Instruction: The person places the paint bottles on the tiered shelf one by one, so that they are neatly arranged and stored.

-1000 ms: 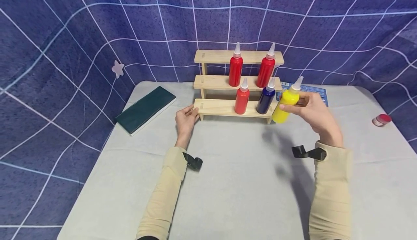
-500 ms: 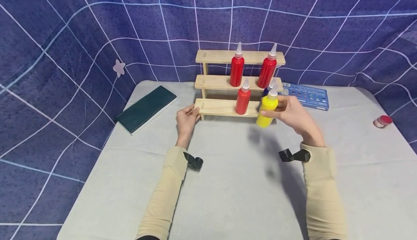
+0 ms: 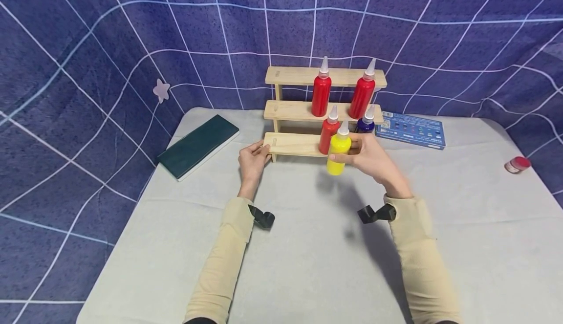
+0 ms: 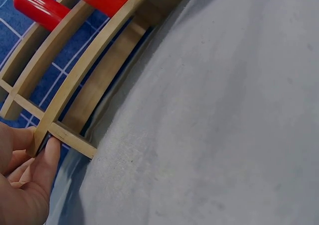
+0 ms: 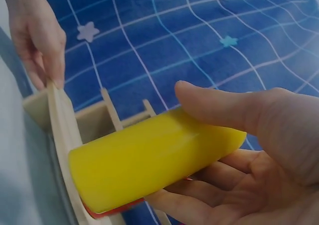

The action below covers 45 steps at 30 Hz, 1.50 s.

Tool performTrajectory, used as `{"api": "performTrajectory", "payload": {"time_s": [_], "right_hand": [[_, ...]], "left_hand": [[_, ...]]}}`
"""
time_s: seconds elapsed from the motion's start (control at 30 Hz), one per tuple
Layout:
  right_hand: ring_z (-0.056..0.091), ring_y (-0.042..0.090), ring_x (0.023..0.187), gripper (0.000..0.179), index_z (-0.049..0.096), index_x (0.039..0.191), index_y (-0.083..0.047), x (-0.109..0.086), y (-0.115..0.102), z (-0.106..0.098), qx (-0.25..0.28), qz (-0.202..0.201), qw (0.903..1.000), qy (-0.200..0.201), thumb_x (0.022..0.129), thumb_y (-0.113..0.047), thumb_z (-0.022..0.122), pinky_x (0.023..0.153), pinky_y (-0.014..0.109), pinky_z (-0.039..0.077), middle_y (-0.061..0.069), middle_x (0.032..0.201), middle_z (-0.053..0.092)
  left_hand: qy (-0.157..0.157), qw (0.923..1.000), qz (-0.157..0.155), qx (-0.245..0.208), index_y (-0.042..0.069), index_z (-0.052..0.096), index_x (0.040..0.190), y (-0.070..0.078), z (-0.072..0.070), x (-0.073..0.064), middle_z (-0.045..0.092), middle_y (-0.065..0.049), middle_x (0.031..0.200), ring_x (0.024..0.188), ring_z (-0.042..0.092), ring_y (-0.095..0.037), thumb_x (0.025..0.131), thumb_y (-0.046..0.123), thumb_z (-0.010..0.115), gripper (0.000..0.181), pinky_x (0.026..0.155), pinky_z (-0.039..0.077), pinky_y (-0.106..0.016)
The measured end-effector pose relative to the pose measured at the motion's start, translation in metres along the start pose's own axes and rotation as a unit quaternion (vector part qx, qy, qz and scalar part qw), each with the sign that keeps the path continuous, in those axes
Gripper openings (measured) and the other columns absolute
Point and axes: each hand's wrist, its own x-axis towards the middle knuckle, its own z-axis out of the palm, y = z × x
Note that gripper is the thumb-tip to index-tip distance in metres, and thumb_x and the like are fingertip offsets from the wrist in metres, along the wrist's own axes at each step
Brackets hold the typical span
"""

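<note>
My right hand [image 3: 374,158] grips a yellow squeeze bottle [image 3: 336,154] with a white pointed cap, nearly upright in front of the lowest shelf. In the right wrist view the thumb and fingers wrap the yellow bottle [image 5: 154,160]. My left hand [image 3: 253,165] pinches the left end of the wooden three-step rack [image 3: 294,143]; the left wrist view shows thumb and fingers on the shelf end [image 4: 42,135]. On the lowest shelf stand a red bottle [image 3: 327,136] and a dark blue bottle [image 3: 365,126], partly hidden. Two more red bottles [image 3: 321,94] [image 3: 362,97] stand on the middle shelf.
A dark green book [image 3: 198,147] lies left of the rack. Behind my right hand lies a blue printed box [image 3: 413,129]. A small red-lidded jar [image 3: 517,164] stands at the far right. A blue curtain with white lines [image 3: 220,35] hangs behind the table [image 3: 299,246].
My right hand has carried the yellow bottle leftward, from the rack's right end past the dark blue bottle to in front of the lower red bottle. The left hand has stayed on the rack.
</note>
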Motion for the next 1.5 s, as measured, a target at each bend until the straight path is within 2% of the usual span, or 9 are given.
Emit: {"api": "performTrajectory", "payload": {"time_s": [0.2,0.47,0.7,0.83,1.23,1.37,1.5], "right_hand": [[0.069,0.019,0.090,0.041,0.064,0.122,0.003,0.006,-0.005,0.016,0.003,-0.012,0.9999,-0.003,0.084,-0.009,0.077,0.078,0.023,0.060,0.019,0.111,0.069],[0.068,0.024,0.089,0.034,0.065,0.111,0.005,0.015,-0.011,0.034,-0.010,-0.025,0.9994,0.019,0.083,-0.009,0.078,0.074,0.024,0.059,0.020,0.104,0.069],[0.069,0.028,0.094,0.035,0.065,0.112,0.004,0.026,-0.012,0.047,0.018,-0.031,0.9991,0.021,0.082,-0.008,0.078,0.086,0.037,0.061,0.019,0.107,0.069],[0.069,0.029,0.095,0.034,0.065,0.112,0.004,0.032,-0.012,0.054,0.025,-0.042,0.9985,0.026,0.082,-0.007,0.078,0.089,0.040,0.060,0.019,0.107,0.069],[0.068,0.028,0.090,0.030,0.064,0.109,0.003,0.055,-0.012,0.072,0.018,-0.063,0.9958,0.064,0.084,-0.008,0.077,0.085,0.038,0.061,0.018,0.102,0.069],[0.066,0.026,0.085,0.031,0.063,0.110,0.003,0.062,-0.012,0.075,0.006,-0.064,0.9949,0.078,0.085,-0.009,0.077,0.080,0.033,0.062,0.018,0.101,0.070],[0.060,0.024,0.079,0.030,0.063,0.109,0.002,0.068,-0.011,0.078,-0.022,-0.069,0.9926,0.097,0.086,-0.013,0.077,0.068,0.024,0.055,0.016,0.096,0.068]], "left_hand": [[0.002,1.0000,0.000,-0.004,-0.007,0.062,0.125,0.000,0.000,0.000,0.067,-0.027,0.112,0.100,0.069,-0.031,0.092,0.005,0.067,0.035,0.075,0.061,-0.017],[0.003,1.0000,-0.004,-0.006,-0.007,0.062,0.125,0.001,0.000,-0.001,0.067,-0.028,0.111,0.100,0.069,-0.032,0.092,0.005,0.066,0.035,0.075,0.061,-0.018],[0.001,0.9999,-0.008,-0.010,-0.007,0.062,0.125,0.003,0.000,-0.001,0.067,-0.028,0.112,0.101,0.069,-0.033,0.092,0.004,0.066,0.035,0.077,0.061,-0.021],[0.000,0.9999,-0.009,-0.011,-0.007,0.062,0.125,0.003,0.000,-0.001,0.067,-0.028,0.112,0.101,0.069,-0.033,0.092,0.004,0.066,0.035,0.078,0.061,-0.021],[0.002,1.0000,-0.003,-0.001,-0.006,0.063,0.123,0.001,0.000,-0.002,0.068,-0.026,0.111,0.099,0.070,-0.031,0.092,0.005,0.066,0.033,0.077,0.061,-0.021],[0.004,0.9999,-0.001,0.009,-0.006,0.064,0.123,0.002,0.001,-0.002,0.069,-0.025,0.110,0.099,0.070,-0.031,0.092,0.006,0.066,0.033,0.075,0.061,-0.019],[0.006,0.9999,-0.002,0.012,-0.005,0.064,0.123,0.003,0.000,-0.002,0.069,-0.025,0.109,0.098,0.070,-0.031,0.092,0.005,0.067,0.033,0.074,0.061,-0.019]]}}
